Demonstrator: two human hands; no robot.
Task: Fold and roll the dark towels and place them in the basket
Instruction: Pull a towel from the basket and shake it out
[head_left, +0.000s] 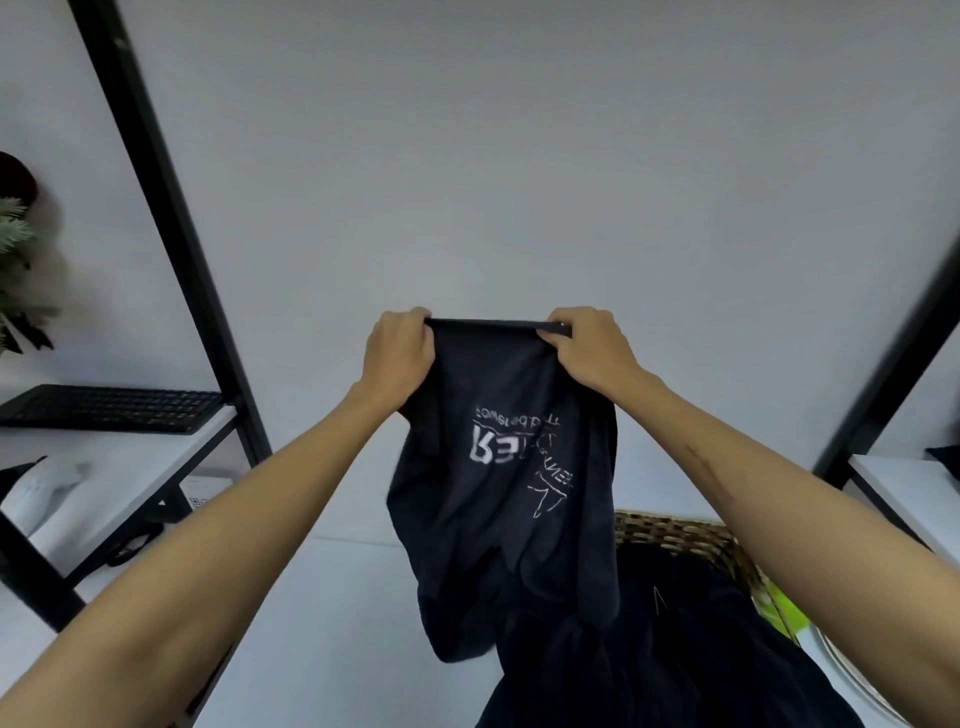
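I hold a dark navy towel (498, 499) with white print up in front of me, above the white table (332, 597). My left hand (397, 358) pinches its top left corner and my right hand (587, 345) pinches the top right corner, so the top edge is stretched taut between them. The towel hangs down in loose folds. Its lower end meets a heap of more dark towels (660, 649) that lies over the woven basket (691, 535) at the lower right.
A black shelf frame (171, 208) slants up on the left, with a black keyboard (114, 408) on its white shelf and a green plant (18, 270) at the far left. Another white shelf (898, 488) stands on the right. Something lime green (782, 613) lies beside the basket.
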